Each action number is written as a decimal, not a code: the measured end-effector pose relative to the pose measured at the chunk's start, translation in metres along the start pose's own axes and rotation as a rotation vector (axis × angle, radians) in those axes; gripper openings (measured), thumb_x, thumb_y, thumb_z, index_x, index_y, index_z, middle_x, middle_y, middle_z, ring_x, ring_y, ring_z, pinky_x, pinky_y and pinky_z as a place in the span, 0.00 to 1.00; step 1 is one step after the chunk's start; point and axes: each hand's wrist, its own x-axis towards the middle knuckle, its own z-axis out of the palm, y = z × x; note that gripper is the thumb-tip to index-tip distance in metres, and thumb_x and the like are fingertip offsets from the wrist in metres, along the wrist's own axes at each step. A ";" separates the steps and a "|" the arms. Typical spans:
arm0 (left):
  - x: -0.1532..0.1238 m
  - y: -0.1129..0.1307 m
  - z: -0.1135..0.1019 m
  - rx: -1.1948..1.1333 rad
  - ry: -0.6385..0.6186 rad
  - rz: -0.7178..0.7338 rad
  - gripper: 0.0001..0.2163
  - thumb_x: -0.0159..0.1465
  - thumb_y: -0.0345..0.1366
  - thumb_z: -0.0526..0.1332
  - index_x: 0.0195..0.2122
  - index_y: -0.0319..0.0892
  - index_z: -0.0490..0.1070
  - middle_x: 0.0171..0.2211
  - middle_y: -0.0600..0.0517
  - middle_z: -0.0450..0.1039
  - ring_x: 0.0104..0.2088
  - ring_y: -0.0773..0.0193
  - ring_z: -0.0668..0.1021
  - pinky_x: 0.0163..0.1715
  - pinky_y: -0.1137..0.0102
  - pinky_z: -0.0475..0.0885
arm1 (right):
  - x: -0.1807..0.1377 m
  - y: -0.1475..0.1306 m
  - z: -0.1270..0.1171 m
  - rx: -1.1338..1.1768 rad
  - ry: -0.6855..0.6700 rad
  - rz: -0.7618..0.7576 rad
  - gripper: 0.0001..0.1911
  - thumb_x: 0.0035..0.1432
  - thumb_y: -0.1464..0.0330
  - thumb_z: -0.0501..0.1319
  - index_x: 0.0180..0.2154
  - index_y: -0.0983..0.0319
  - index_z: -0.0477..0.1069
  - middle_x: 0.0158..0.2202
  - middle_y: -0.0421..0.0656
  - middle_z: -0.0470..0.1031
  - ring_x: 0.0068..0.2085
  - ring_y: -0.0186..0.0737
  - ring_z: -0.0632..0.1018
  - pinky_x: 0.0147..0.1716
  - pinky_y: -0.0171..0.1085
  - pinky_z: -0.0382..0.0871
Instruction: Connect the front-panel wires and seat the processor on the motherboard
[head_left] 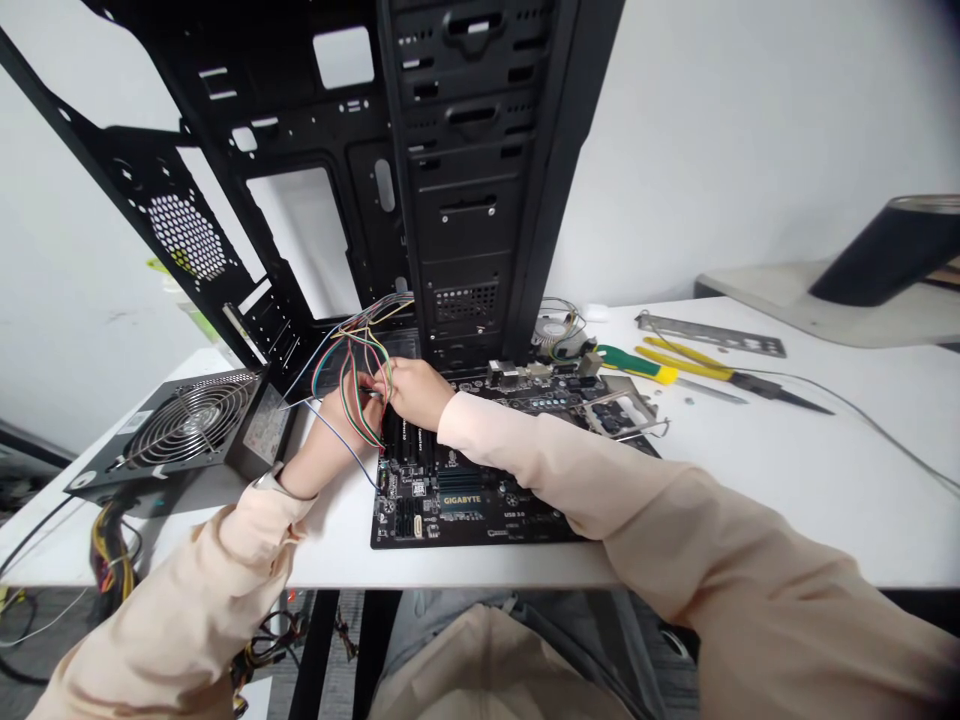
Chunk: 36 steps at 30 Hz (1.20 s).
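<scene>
- White worktop [757,520], pale walls behind.
- Near edge: motherboard [457,510] lying flat, still outside the case.
- Hands [382,395] curled together over thin coloured wires [360,375] above the board; fingers are hidden, so any grip can't be told.
- Left edge: power supply [187,430], unconnected as far as visible.
- Right: pliers [727,368], screwdriver [637,365] lying loose.
- Far edge: black computer case [465,200], bare inside; the wires' ends are hidden.

A single head-worn camera looks forward and down from close above the white table [847,500], with the left hand [337,430] and right hand [414,392] near the middle of the view.
</scene>
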 end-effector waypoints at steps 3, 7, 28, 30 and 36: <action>0.000 -0.007 0.006 -0.050 0.041 0.025 0.08 0.59 0.37 0.55 0.38 0.41 0.63 0.26 0.52 0.72 0.26 0.63 0.75 0.26 0.71 0.69 | 0.002 0.003 0.003 0.034 0.027 -0.001 0.08 0.61 0.76 0.57 0.36 0.68 0.75 0.37 0.47 0.75 0.41 0.34 0.77 0.46 0.32 0.68; 0.002 -0.015 0.010 -0.063 0.114 0.026 0.10 0.58 0.37 0.57 0.40 0.42 0.61 0.26 0.53 0.70 0.24 0.64 0.73 0.25 0.71 0.68 | 0.003 0.005 0.004 0.055 0.039 0.008 0.08 0.60 0.76 0.58 0.37 0.68 0.77 0.40 0.48 0.76 0.43 0.36 0.77 0.49 0.34 0.68; 0.011 -0.021 0.001 -0.235 -0.037 -0.251 0.18 0.66 0.47 0.57 0.25 0.38 0.66 0.18 0.59 0.62 0.17 0.73 0.65 0.19 0.75 0.62 | -0.003 0.003 -0.004 0.062 0.006 -0.044 0.06 0.47 0.76 0.61 0.29 0.64 0.75 0.33 0.44 0.78 0.38 0.40 0.78 0.44 0.35 0.69; 0.010 -0.022 0.003 -0.302 -0.024 -0.243 0.18 0.66 0.48 0.56 0.27 0.38 0.67 0.19 0.59 0.63 0.17 0.73 0.65 0.18 0.75 0.61 | -0.003 0.003 -0.003 0.057 -0.005 -0.048 0.05 0.49 0.76 0.61 0.29 0.65 0.75 0.33 0.45 0.79 0.39 0.40 0.78 0.45 0.35 0.68; 0.007 -0.023 0.008 -0.438 -0.009 -0.156 0.18 0.63 0.50 0.54 0.36 0.39 0.71 0.22 0.54 0.68 0.20 0.68 0.70 0.18 0.74 0.62 | -0.005 0.004 0.001 0.031 -0.027 -0.033 0.06 0.54 0.76 0.60 0.27 0.67 0.74 0.32 0.47 0.77 0.38 0.41 0.78 0.44 0.36 0.69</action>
